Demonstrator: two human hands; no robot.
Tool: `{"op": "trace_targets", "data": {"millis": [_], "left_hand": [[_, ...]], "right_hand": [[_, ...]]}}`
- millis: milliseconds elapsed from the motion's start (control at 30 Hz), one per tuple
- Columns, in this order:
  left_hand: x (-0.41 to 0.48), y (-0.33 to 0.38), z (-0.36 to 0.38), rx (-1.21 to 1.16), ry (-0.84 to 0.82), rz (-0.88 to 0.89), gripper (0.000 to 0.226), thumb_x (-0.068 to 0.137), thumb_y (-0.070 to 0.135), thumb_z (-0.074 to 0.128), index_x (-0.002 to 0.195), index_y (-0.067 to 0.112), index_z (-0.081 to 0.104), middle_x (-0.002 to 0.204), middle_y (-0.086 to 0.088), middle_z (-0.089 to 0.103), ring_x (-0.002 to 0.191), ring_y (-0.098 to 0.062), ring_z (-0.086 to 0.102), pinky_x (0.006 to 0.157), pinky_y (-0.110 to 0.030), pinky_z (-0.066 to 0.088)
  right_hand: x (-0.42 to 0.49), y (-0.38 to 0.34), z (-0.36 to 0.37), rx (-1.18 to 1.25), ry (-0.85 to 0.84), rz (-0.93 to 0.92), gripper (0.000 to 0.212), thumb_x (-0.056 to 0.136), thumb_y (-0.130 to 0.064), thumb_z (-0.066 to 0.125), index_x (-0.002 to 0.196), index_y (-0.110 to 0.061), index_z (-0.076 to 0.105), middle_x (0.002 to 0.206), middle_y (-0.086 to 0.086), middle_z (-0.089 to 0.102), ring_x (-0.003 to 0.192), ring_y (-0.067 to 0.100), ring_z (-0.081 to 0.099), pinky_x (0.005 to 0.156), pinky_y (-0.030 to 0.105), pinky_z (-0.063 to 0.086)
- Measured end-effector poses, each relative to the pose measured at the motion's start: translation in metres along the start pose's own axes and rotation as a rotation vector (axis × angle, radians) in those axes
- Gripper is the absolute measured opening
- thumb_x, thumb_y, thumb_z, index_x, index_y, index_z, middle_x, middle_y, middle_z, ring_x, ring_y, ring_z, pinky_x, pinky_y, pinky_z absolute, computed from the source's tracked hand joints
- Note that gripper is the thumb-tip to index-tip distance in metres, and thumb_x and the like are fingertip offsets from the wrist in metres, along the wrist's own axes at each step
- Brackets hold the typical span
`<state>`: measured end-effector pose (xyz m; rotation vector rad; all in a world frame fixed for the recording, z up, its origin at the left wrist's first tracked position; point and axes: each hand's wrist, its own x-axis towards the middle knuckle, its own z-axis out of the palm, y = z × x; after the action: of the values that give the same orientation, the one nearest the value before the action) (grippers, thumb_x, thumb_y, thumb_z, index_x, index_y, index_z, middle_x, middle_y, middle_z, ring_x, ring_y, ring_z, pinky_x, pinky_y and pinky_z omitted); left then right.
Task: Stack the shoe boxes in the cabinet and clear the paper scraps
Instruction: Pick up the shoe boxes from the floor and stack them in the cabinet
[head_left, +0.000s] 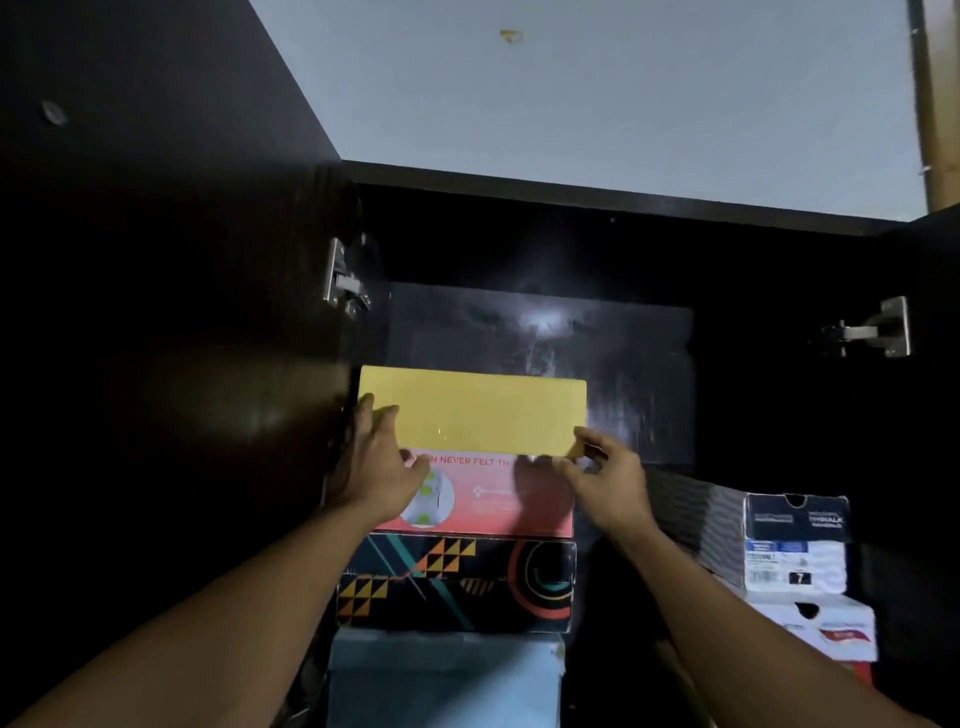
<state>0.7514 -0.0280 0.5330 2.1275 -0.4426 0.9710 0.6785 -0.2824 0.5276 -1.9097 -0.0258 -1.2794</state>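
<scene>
A yellow shoe box (478, 413) sits on top of a stack inside the dark cabinet (597, 197). Under it lie a pink box (498, 504), a black patterned box (457, 584) and a pale blue box (441, 675). My left hand (379, 467) lies against the yellow box's left end, fingers straight on its front and side. At the lower right corner of that box, my right hand (605, 475) pinches it with curled fingers.
A second stack stands at the right: a dark box with a white label (795, 545) on a white and red box (826, 634). Both cabinet doors are open, with hinges at left (343, 280) and right (878, 330). The ceiling is above.
</scene>
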Motion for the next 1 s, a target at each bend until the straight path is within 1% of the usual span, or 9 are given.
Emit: {"op": "trace_targets", "data": {"millis": [133,300,500,533,633,700,800,900,1000], "left_hand": [[0.005,-0.013,0.014,0.114,-0.084,0.020,0.078,0.089,0.041,0.066,0.154,0.019,0.029,0.166,0.001,-0.001,0.150,-0.026,0.017,0.112,-0.046,0.034],[0.011,-0.020,0.029,0.182,-0.155,0.010,0.089,0.088,0.049,0.064,0.157,0.023,0.014,0.166,0.003,-0.011,0.153,-0.024,-0.009,0.115,-0.049,0.029],[0.016,-0.021,0.033,0.227,-0.096,0.022,0.078,0.089,0.049,0.060,0.154,0.025,0.026,0.164,0.003,0.003,0.150,-0.024,0.008,0.105,-0.044,0.041],[0.016,-0.019,0.030,0.223,-0.112,0.020,0.078,0.089,0.049,0.060,0.155,0.024,0.026,0.164,0.002,0.003,0.149,-0.024,0.010,0.107,-0.044,0.039],[0.016,-0.014,0.019,0.214,-0.225,0.000,0.086,0.089,0.050,0.062,0.158,0.022,0.019,0.166,0.001,-0.006,0.152,-0.027,0.002,0.116,-0.045,0.028],[0.012,-0.010,0.009,0.200,-0.300,-0.011,0.089,0.089,0.051,0.062,0.158,0.022,0.014,0.166,0.001,-0.010,0.153,-0.027,-0.001,0.119,-0.046,0.023],[-0.005,-0.001,0.000,0.166,-0.301,0.045,0.084,0.088,0.050,0.064,0.156,0.022,0.024,0.166,0.001,0.003,0.151,-0.024,0.016,0.114,-0.043,0.033],[-0.033,0.018,-0.005,0.050,-0.303,0.095,0.079,0.082,0.055,0.068,0.148,0.019,0.043,0.161,-0.001,0.026,0.143,-0.020,0.035,0.113,-0.036,0.035],[-0.071,0.051,-0.005,-0.042,-0.364,0.169,0.073,0.080,0.056,0.067,0.141,0.019,0.051,0.152,-0.001,0.040,0.135,-0.020,0.045,0.109,-0.034,0.039]], "right_hand": [[0.007,0.008,0.013,-0.145,-0.227,0.023,0.075,0.077,-0.021,0.082,0.141,-0.008,0.046,0.136,0.001,0.046,0.120,0.013,0.046,0.100,0.017,0.034],[0.012,0.011,0.028,-0.245,-0.276,0.129,0.068,0.064,-0.028,0.082,0.121,-0.012,0.047,0.125,0.002,0.045,0.115,0.027,0.053,0.098,0.037,0.050],[0.019,0.017,0.033,-0.298,-0.306,0.137,0.100,0.068,-0.031,0.081,0.151,-0.013,0.029,0.159,0.002,0.023,0.143,0.025,0.032,0.119,0.037,0.030],[0.022,0.016,0.031,-0.291,-0.331,0.161,0.091,0.070,-0.023,0.081,0.147,-0.009,0.034,0.157,0.006,0.026,0.139,0.025,0.036,0.115,0.034,0.035],[0.025,0.009,0.020,-0.241,-0.430,0.207,0.046,0.073,-0.004,0.079,0.107,-0.009,0.050,0.135,0.022,0.047,0.105,0.029,0.055,0.070,0.023,0.053],[0.018,0.000,0.009,-0.158,-0.434,0.204,0.053,0.078,-0.003,0.079,0.123,-0.013,0.053,0.142,0.013,0.045,0.113,0.027,0.055,0.072,0.014,0.052],[-0.009,-0.011,-0.019,-0.079,-0.335,0.178,0.082,0.086,-0.003,0.073,0.153,-0.004,0.026,0.141,0.006,0.043,0.119,0.013,0.043,0.070,-0.005,0.040],[-0.039,-0.024,-0.051,-0.103,-0.285,0.165,0.094,0.079,-0.023,0.083,0.154,-0.013,0.028,0.154,0.005,0.037,0.137,0.017,0.041,0.111,0.023,0.038],[-0.076,-0.043,-0.105,-0.095,-0.257,0.183,0.080,0.078,-0.018,0.084,0.145,-0.020,0.040,0.139,0.009,0.056,0.124,0.019,0.057,0.108,0.030,0.045]]}}
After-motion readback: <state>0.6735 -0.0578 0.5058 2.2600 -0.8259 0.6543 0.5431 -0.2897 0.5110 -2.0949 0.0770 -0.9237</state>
